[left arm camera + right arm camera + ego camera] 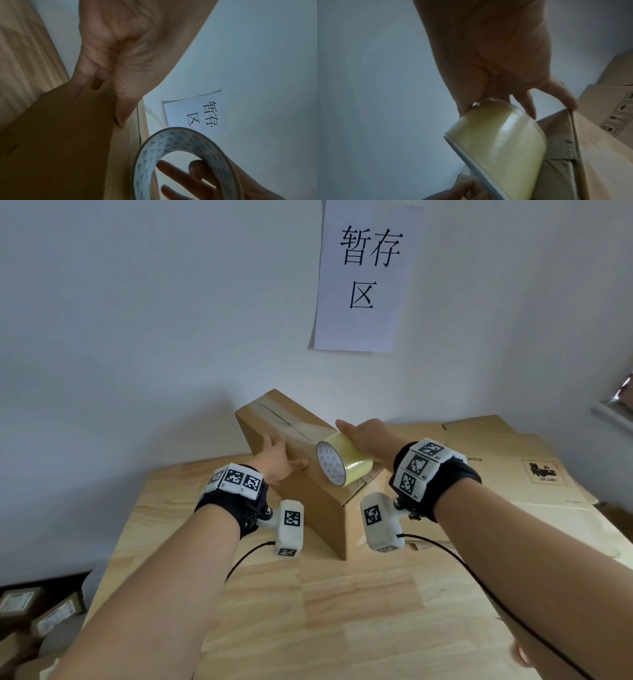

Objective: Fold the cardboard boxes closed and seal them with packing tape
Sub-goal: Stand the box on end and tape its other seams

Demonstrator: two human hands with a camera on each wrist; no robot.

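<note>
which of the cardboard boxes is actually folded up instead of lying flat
The tilted box between the left hand and right hand; the flattened boxes lie stacked at right.

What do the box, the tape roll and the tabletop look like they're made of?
Box: brown corrugated cardboard, matte, with creased flap edges. Tape roll: clear yellowish plastic film, glossy with highlights, wound on a core with a white, triangle-printed lining, probably card. Tabletop: pale wood, likely joined planks, with visible grain and a smooth, low sheen.

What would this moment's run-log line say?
phase: taping seam | left hand: braces tilted box | right hand: holds tape roll on box top | table: flat cartons at right
</note>
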